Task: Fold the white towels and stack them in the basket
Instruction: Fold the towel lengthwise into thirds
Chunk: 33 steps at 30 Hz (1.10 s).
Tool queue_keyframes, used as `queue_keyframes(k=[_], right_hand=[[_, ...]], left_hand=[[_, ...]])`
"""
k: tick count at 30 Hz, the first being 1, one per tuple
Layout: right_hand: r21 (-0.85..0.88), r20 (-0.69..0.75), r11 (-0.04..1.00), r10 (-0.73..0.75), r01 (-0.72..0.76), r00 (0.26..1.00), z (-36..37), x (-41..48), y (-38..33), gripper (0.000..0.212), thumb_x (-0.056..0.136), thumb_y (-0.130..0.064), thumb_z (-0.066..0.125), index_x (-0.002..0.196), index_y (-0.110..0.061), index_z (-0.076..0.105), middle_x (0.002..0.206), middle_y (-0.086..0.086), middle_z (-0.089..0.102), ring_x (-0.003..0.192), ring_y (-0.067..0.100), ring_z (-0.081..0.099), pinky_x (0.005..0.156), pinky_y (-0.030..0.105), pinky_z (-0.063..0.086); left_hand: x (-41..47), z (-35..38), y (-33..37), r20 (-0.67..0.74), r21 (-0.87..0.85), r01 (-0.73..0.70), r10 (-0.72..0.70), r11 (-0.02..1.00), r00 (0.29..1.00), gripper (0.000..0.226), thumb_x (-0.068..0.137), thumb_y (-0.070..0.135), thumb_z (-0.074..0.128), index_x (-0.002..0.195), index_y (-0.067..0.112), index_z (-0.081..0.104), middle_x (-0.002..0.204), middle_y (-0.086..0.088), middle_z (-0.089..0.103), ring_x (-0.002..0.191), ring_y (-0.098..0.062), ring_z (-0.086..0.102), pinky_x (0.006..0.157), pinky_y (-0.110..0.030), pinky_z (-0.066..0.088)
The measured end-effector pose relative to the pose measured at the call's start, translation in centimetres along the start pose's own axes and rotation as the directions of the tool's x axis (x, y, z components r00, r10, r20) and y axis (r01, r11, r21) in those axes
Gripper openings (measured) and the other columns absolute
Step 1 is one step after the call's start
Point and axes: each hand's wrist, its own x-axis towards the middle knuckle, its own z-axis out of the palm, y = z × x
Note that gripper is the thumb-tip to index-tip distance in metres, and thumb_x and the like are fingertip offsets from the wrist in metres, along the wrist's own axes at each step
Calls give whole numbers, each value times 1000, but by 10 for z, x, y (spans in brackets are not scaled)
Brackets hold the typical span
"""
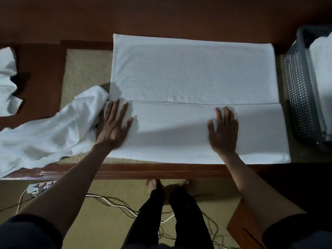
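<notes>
Nearest, at six o'clock, bare feet (154, 184) stand on the floor among loose cables (115, 203), with a power strip (38, 186) toward eight o'clock. Past the table edge (143, 170), both hands lie flat on the near flap of the white towel (194, 72). The left hand (115, 126) is at the flap's nine o'clock end, fingers (124, 112) straight and spread. The right hand (223, 131) is right of centre, fingers (227, 114) straight and close together. Neither grips anything. The towel lies across the middle of the table, its long axis running nine to three o'clock. The flap's free edge follows that axis just beyond the fingertips at twelve o'clock, and the uncovered part of the towel lies past it. The next fold, I judge, turns on that line: either the far part comes over toward six o'clock, or one end is carried along the long axis. The basket (298, 90) stands at three o'clock, just off the towel's end and nearer the right hand, with folded towels (321, 78) in it. A crumpled towel (53, 130) lies just beside the left hand at nine o'clock and could get caught in a fold from that end. Another towel (7, 81) lies farther off at ten o'clock.
</notes>
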Motion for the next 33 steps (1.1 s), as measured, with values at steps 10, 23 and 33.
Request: queue_keyframes(k=[10,23,33], right_hand=[[224,-79,975,3,15,997,-28,114,15,16,96,-15,59,110,-9,62,114,8,64,103,34,59,86,44,46],[-48,397,936,-302,348,867,-30,331,32,74,98,-24,63,158,-4,24,157,19,33,133,40,46,106,46,40],[-138,443,905,-307,402,842,-34,350,41,56,94,-51,61,139,-18,53,134,5,58,126,27,51,101,40,35]], left_hand=[[127,-28,99,-267,-174,-75,26,982,963,40,100,26,58,136,8,55,138,-11,57,126,-34,52,98,-50,48],[301,-42,153,-29,119,-239,244,964,969,65,101,34,61,156,11,35,158,-12,38,118,-42,59,91,-53,53],[313,-57,156,33,34,-268,267,963,963,40,88,23,79,123,6,66,123,-17,63,111,-40,63,92,-49,55]])
